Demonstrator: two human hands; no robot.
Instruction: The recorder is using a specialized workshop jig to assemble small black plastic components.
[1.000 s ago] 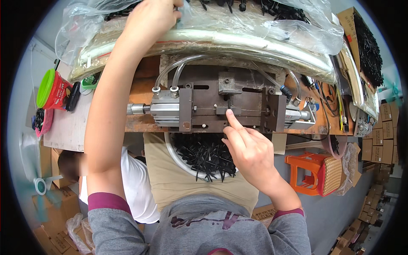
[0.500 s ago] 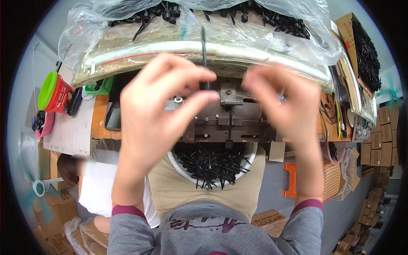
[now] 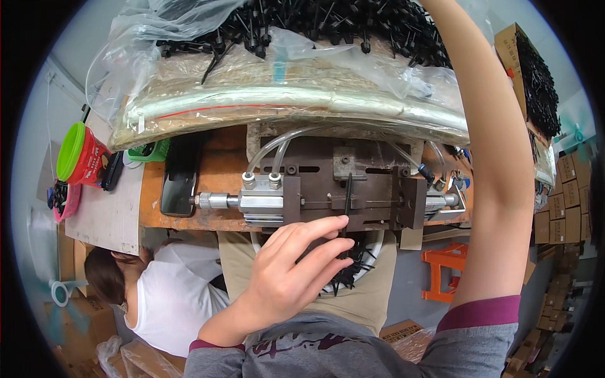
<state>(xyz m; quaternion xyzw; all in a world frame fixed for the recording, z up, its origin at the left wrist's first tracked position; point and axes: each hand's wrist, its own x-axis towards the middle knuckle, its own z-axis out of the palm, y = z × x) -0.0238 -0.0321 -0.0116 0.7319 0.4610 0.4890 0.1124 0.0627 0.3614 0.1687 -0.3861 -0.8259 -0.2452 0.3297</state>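
Note:
My left hand [image 3: 293, 274] is at the front edge of a dark metal jig [image 3: 315, 196], its fingers curled round the lower end of a thin black stem-like part [image 3: 348, 192]. That part stands across the middle of the jig, and its lower end is hidden by my fingers. My right forearm [image 3: 495, 157] stretches up over the bench toward a heap of similar black parts [image 3: 340, 25]; the hand itself is beyond the upper edge. Below the jig, a white tub [image 3: 377, 249] of black parts sits on my lap, partly covered by my left hand.
Silver air cylinders [image 3: 261, 208] with clear hoses flank the jig. A phone-like black slab [image 3: 179, 186] lies to its left, near a red and green bucket [image 3: 82, 154]. A person in white [image 3: 173, 296] is bent over at the left. An orange stool [image 3: 441, 271] stands right.
My right hand has left the jig and gone up out of view over the heap. My left hand has come down, and the black part it held upright is now at the jig.

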